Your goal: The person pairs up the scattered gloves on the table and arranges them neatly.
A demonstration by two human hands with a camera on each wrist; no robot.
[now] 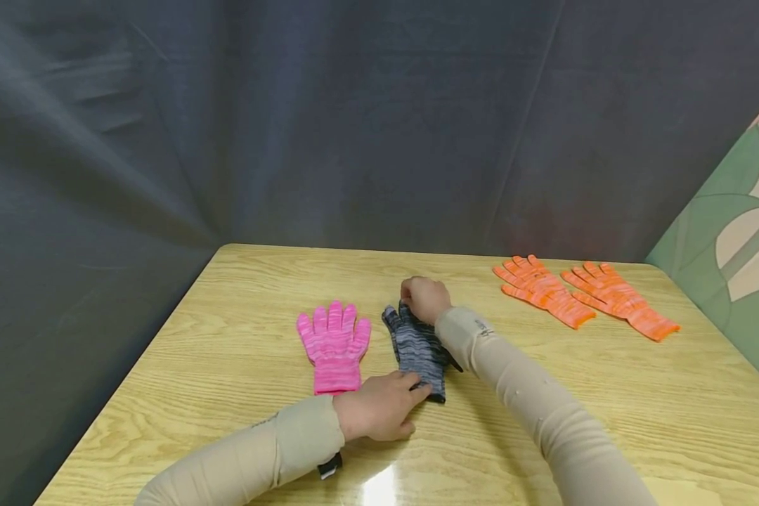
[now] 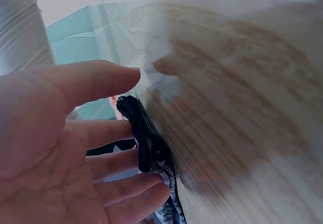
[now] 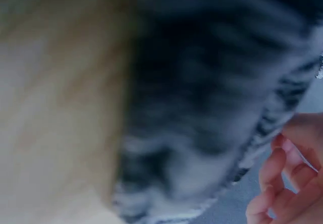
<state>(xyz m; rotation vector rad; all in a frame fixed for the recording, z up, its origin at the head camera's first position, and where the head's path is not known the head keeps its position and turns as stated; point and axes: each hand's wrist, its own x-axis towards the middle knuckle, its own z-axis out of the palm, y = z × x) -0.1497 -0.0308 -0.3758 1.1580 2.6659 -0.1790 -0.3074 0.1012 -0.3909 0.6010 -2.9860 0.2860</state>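
Observation:
A black-and-grey striped knit glove (image 1: 419,353) lies on the table in the head view, its fingers pointing away and its cuff toward me. My right hand (image 1: 426,299) pinches it at the fingertip end with curled fingers. In the right wrist view the blurred glove (image 3: 202,113) fills the middle, with the curled fingers (image 3: 275,183) at its edge. Over the cuff, my left hand (image 1: 382,407) rests its fingertips with the fingers loosely extended. The left wrist view shows those fingers (image 2: 118,133) against the black cuff edge (image 2: 144,148).
A pink knit glove (image 1: 334,344) lies just left of the striped one, its cuff close to my left wrist. Two orange gloves (image 1: 547,292) lie at the back right of the wooden table (image 1: 228,337). A dark curtain (image 1: 379,126) hangs behind the table.

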